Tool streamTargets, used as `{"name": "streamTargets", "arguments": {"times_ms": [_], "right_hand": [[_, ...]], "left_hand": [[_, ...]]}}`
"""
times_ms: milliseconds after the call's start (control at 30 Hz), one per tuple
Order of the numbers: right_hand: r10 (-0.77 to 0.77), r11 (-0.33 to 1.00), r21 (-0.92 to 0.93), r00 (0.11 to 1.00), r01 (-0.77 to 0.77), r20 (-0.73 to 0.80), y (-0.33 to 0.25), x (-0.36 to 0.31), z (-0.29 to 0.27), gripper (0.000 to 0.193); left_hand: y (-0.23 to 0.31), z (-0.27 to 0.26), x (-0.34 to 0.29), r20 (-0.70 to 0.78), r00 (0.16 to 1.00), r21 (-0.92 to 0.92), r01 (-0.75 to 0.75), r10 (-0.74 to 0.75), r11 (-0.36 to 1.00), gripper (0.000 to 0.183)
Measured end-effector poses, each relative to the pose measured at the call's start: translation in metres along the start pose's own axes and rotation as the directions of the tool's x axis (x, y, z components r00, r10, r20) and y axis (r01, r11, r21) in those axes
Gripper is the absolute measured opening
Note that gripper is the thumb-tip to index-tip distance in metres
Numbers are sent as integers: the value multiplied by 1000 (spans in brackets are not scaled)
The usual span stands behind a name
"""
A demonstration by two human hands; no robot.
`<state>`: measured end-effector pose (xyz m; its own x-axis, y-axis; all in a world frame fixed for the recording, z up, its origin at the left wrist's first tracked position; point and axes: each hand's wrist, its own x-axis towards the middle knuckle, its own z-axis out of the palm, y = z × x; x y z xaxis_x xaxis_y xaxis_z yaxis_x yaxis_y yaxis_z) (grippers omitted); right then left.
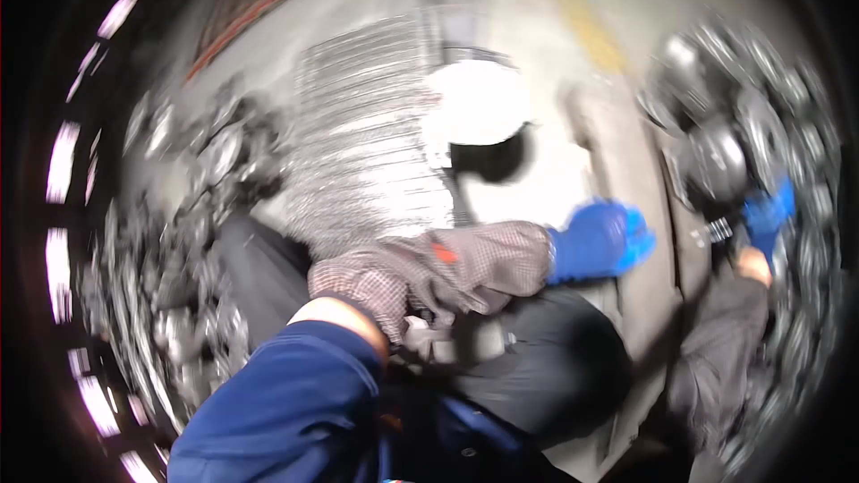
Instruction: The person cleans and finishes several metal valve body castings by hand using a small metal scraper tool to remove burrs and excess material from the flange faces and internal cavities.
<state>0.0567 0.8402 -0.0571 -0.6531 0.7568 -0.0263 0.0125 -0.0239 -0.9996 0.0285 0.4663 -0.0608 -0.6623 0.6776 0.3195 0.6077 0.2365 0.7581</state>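
My left hand (598,241), in a blue glove, stretches across my lap to the edge of a grey beam-like ledge (644,291). Its fingers look loosely apart, with nothing visible in them, though motion softens their outline. Far to the right, my right hand (768,216), also gloved in blue, is at the lower edge of a dark round metal part (716,161). The fingers seem closed on that part, but blur hides the exact grip. A short ribbed metal shaft (718,231) shows beside this hand. Checked grey sleeves cover both forearms.
Dark metal parts lie heaped on the right (752,63) and the left (215,152). Ahead stand a ridged silvery panel (358,125) and a glaring white round shape (479,103) above a dark opening. A red-edged rack (268,0) lies at the far left.
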Motion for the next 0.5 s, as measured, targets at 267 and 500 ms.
{"name": "streamTargets", "arguments": {"times_ms": [267, 500], "right_hand": [[29, 996, -81, 999, -30, -18, 15, 0, -54, 46], [-200, 979, 81, 826, 185, 527, -139, -132, 130, 52]], "left_hand": [[-15, -183, -179, 41, 869, 134, 485, -494, 864, 25], [-35, -326, -288, -88, 727, 358, 661, -681, 660, 35]]}}
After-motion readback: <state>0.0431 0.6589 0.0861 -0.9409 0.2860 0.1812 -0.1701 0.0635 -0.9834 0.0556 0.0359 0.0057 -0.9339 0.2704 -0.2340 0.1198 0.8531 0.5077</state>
